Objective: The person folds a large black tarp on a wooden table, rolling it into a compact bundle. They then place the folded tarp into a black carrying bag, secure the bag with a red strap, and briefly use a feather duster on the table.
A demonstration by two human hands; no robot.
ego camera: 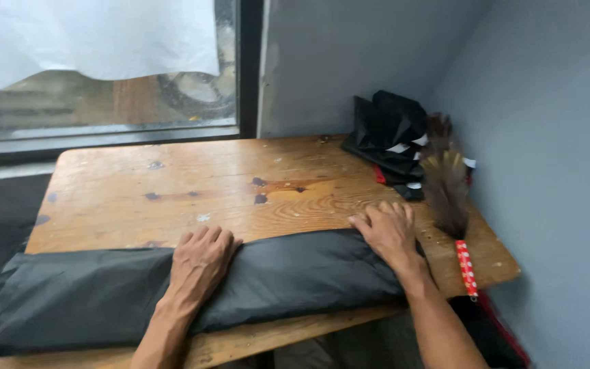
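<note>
A long dark grey folded cloth [295,273] lies along the near edge of a wooden table [192,191]. My left hand [199,263] rests palm down on its middle, fingers curled over the far fold. Flat on the cloth's right end lies my right hand [390,232], its fingertips reaching the bare wood. Both hands press on the fabric; neither one lifts it.
A pile of black fabric pieces [387,140] sits in the far right corner against the grey wall. A feather duster [448,198] with a red dotted handle [466,266] lies by the right edge. A window [104,75] is behind the table.
</note>
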